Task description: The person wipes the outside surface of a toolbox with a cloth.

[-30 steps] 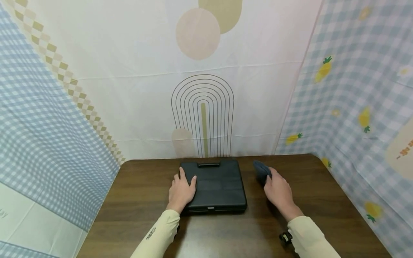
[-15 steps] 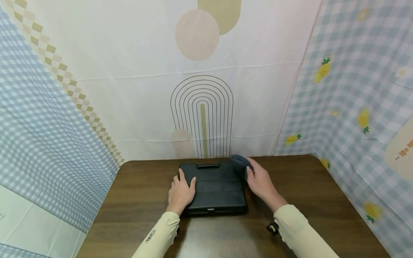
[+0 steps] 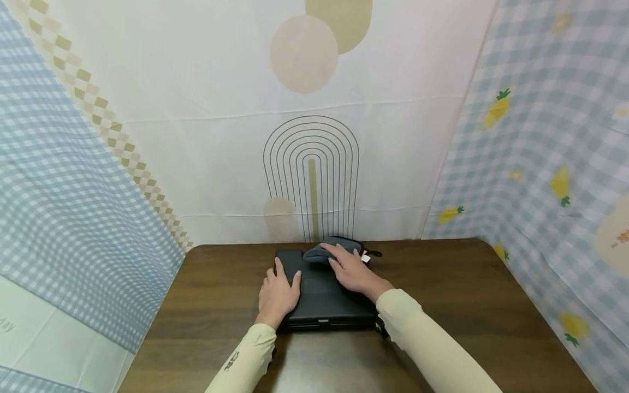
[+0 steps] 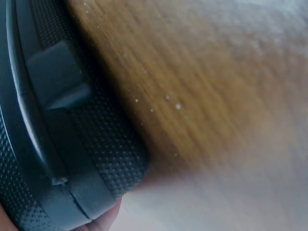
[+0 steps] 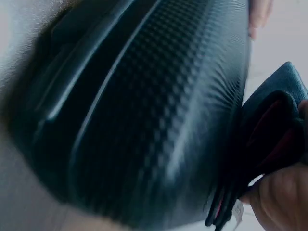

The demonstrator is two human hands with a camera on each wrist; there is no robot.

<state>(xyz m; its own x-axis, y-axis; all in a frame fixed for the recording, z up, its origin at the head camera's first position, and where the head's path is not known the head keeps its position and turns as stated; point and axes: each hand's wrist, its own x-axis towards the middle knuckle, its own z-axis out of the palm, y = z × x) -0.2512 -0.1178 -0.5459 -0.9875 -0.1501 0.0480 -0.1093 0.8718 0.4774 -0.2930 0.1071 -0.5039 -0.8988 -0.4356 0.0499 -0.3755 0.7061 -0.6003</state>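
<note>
A flat black hard case (image 3: 319, 299) lies on the wooden table, its ribbed and dimpled side (image 5: 163, 106) filling much of the right wrist view. My left hand (image 3: 278, 295) holds its left edge, thumb over the lid and fingers along the side. Near the far right of the lid, my right hand (image 3: 352, 274) holds a folded blue-grey cloth (image 3: 318, 255) with dark edging, a black loop and a white tag. In the right wrist view, dark folds with reddish inner edges show between thumb and fingers. The hand and cloth hide the case's far handle.
The brown wooden table (image 3: 206, 305) has rounded far corners. A pale patterned curtain (image 3: 221, 174) hangs right behind it, with blue checked fabric (image 3: 530, 147) at the right and more at the left. A latch (image 4: 60, 74) sticks out of the case's side.
My right hand has carried the cloth leftward from the table right of the case onto the lid's far part. My left hand has stayed at the case's left edge.
</note>
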